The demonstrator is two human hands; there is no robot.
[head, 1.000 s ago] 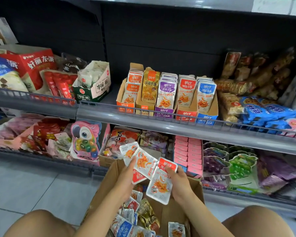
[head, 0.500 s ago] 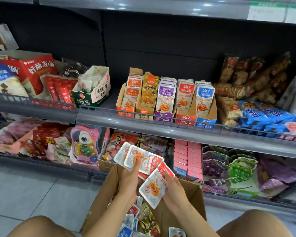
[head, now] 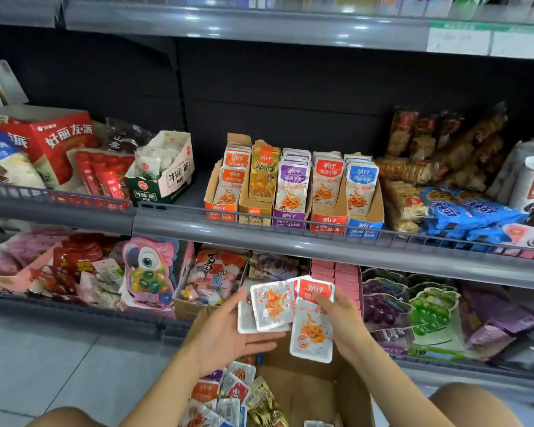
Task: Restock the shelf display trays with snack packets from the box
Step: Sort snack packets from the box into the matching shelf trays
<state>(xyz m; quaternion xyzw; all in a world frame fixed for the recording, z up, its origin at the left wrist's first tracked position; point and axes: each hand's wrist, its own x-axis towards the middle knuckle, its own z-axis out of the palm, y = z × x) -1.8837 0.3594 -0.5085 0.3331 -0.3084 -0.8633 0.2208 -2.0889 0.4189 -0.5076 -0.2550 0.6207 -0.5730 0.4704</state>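
Note:
A cardboard box [head: 309, 392] stands on the floor between my knees, with loose snack packets [head: 225, 392] in its left part. Above it I hold a small fan of white packets [head: 269, 306]. My right hand [head: 346, 325] pinches a red-topped packet [head: 313, 325], thumb on its front. My left hand [head: 225, 337] lies palm up with straight fingers under the other packets, thumb at their left edge. On the middle shelf stand the display trays: orange [head: 221, 208], gold [head: 255, 215], purple [head: 289, 218], red [head: 329, 221] and blue [head: 364, 228], all holding upright packets.
A grey shelf rail [head: 290, 241] runs in front of the trays. A green-white carton [head: 164, 180] and red boxes [head: 59, 140] stand to the left, and blue biscuit packs [head: 469, 211] to the right. The lower shelf holds a parrot candy pack [head: 148, 272], pink boxes [head: 336, 272] and grape jelly packs [head: 383, 303].
Both hands have risen from the box toward the shelf. The spread packets have closed into a tighter fan, and the red-topped packet now stands upright in my right hand.

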